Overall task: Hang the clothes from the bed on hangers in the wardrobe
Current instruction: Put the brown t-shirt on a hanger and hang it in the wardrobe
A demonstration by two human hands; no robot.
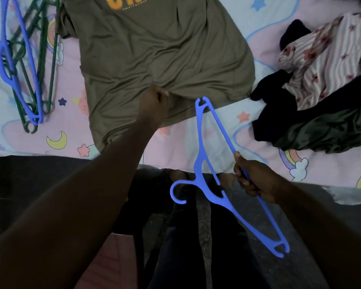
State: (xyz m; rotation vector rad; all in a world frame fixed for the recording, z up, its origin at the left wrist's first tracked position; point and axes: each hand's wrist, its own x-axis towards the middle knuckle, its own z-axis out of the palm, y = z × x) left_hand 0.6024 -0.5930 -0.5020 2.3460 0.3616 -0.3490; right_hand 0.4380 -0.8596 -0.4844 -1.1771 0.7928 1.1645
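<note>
An olive T-shirt (154,44) with orange lettering lies spread on the bed, its hem toward me. My left hand (155,105) grips a bunched fold of the hem. My right hand (253,178) holds a blue plastic hanger (202,159) by its straight bottom bar, over the bed's near edge. The hanger's hook points left and one shoulder tip reaches up close to the shirt's hem. The wardrobe is out of view.
A heap of green and blue hangers (21,65) lies at the left on the pink patterned bedsheet (227,132). A pile of clothes (321,80), striped floral, black and dark green, sits at the right. Dark floor (217,236) lies below the bed edge.
</note>
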